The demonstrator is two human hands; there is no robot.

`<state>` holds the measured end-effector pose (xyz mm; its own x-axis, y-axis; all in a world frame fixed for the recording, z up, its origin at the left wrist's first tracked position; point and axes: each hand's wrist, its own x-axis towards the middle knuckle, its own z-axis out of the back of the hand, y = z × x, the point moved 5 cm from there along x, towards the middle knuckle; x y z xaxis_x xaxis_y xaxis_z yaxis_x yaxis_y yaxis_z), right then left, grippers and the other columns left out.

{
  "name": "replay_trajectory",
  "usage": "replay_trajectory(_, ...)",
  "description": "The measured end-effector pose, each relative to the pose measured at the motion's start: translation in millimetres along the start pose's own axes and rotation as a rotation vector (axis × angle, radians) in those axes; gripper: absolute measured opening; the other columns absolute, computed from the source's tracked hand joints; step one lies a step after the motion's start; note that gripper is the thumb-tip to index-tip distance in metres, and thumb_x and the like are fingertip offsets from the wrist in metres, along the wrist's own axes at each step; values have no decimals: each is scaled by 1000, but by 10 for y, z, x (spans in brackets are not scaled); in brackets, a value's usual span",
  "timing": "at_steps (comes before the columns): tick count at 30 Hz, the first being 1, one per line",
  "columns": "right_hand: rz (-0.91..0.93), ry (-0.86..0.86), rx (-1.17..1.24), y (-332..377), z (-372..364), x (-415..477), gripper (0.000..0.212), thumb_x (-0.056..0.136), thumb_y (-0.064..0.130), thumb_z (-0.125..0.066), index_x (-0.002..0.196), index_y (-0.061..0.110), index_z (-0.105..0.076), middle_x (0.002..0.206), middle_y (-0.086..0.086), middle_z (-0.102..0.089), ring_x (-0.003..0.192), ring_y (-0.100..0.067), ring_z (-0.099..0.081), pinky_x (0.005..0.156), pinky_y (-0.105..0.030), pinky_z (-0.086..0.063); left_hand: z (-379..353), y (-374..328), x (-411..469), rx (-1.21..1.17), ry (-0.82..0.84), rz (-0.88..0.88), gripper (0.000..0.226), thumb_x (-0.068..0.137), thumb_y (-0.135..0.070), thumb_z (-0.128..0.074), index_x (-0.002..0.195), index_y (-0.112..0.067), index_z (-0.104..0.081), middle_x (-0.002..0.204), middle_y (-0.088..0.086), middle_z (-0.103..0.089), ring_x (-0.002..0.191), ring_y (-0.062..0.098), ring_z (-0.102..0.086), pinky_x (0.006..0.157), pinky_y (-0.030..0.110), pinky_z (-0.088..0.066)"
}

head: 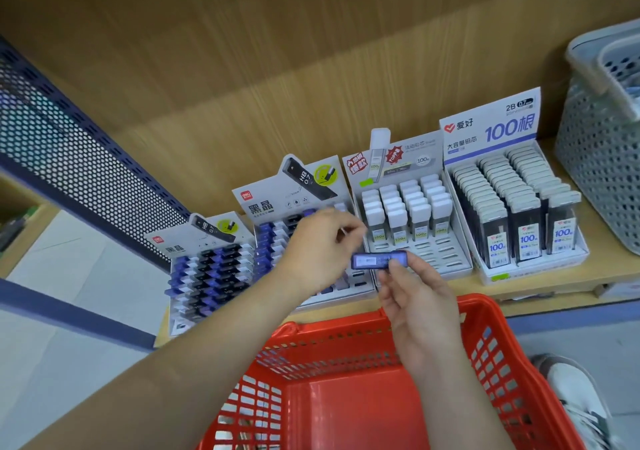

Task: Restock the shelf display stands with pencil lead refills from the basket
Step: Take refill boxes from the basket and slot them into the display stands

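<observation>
Head view: a wooden shelf [604,264] carries four cardboard display stands in a row; the first stand [183,243], farthest left, is packed with blue, black and white refill cases; the second stand [273,203] beside it holds the same kinds, with open slots along its front right; the third stand [446,259] holds white-capped cases in its back rows, while its front slots are bare; the fourth stand [491,127] is filled with three columns of dark cases marked 100; a grey perforated basket [595,158] stands at the shelf's right end, just beside the fourth stand; a dark blue perforated panel [69,144] slants along the left

The right hand [419,307] pinches a blue refill case [372,260] by its right end between thumb and fingers; the case lies level in the air in front of the shelf edge, before the gap between the second and third stands and above the far rim of the red basket [332,349]; the left hand [322,248] hovers over the second stand with its fingers curled, close to the case's left end but apart from it; whether those fingers hold anything I cannot tell; a light shoe [575,397] shows on the floor to the right of the red basket
</observation>
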<state>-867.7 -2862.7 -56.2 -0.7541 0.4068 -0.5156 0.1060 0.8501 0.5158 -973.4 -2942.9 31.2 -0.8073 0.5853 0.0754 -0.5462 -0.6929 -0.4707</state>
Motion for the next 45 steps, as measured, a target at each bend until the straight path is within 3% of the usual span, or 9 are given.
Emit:
replay_trajectory(5, -78, 260, -106, -7, -329, -190, 36, 82, 8, -64, 118, 9, -63, 98, -18, -73, 84, -28, -69, 78, -38, -55, 153, 21, -666, -511, 143, 199, 10, 87, -15, -67, 95, -22, -66, 81, 2, -64, 68, 14, -57, 68, 30, -53)
replay_trajectory(9, -146, 370, -276, -220, -573, -397, 35, 74, 16, -68, 107, 8, -65, 89, -13, -73, 70, -19, -69, 61, -29, -56, 442, 244, -1012, -669, 126, 277, 16, 88, -16, -66, 103, -16, -59, 83, 5, -62, 68, 21, -59, 68, 35, -53)
replay_trajectory(15, -305, 571, -345, -582, -898, -648, 15, 75, 14, -65, 79, 12, -79, 75, -11, -69, 57, -13, -60, 50, -20, -49, 850, 565, -1309, -691, 53, 273, 35, 87, -9, -67, 120, -20, -63, 99, 11, -68, 74, 21, -59, 65, 24, -52)
replay_trajectory(21, -410, 557, -402, -959, -1011, -742, 12, 74, 8, -63, 80, 7, -74, 72, -14, -66, 54, -15, -57, 47, -19, -45, 1167, 735, -1473, -632, 17, 214, 11, 76, -5, -76, 86, -2, -72, 77, 12, -70, 71, 16, -61, 72, 32, -53)
replay_trajectory(28, -53, 467, -1026, -1085, -1076, -505, 10, 94, 9, -62, 92, 14, -71, 91, -11, -75, 76, -14, -66, 65, -25, -48, 1852, 1812, -1569, -257, -356, 452, 14, 78, -10, -77, 85, -21, -75, 63, -4, -70, 65, 15, -66, 69, 27, -54)
replay_trajectory(32, 233, 575, -1409, -1218, -1262, -438, 16, 93, 10, -62, 97, 24, -68, 100, 7, -67, 88, -3, -63, 80, -20, -49, 1705, 2377, -1652, -5, -345, 494, 15, 84, -11, -70, 98, -12, -75, 78, 3, -72, 74, 19, -64, 73, 24, -49)
replay_trajectory(37, 424, 691, -1737, -1432, -1448, -446, 39, 97, 12, -55, 133, 27, -54, 131, 9, -52, 107, -8, -60, 94, -28, -46, 1393, 2632, -1603, 121, -235, 431, 13, 88, -16, -65, 97, -15, -75, 97, 1, -73, 92, 19, -64, 76, 24, -44)
replay_trajectory(40, 480, 763, -1846, -1544, -1468, -427, 50, 97, 15, -54, 144, 27, -43, 152, 8, -37, 139, -12, -39, 114, -26, -29, 1320, 2697, -1619, 130, -229, 422, 15, 90, -16, -63, 100, -14, -74, 102, 0, -73, 97, 19, -64, 81, 25, -44)
replay_trajectory(45, 513, 812, -2063, -1666, -1369, -370, 59, 99, 17, -49, 153, 29, -28, 163, 4, -15, 150, -11, -11, 117, -25, -18, 1243, 2787, -1620, 124, -215, 405, 16, 92, -20, -61, 100, -19, -75, 98, -3, -73, 73, 12, -57, 68, 23, -41)
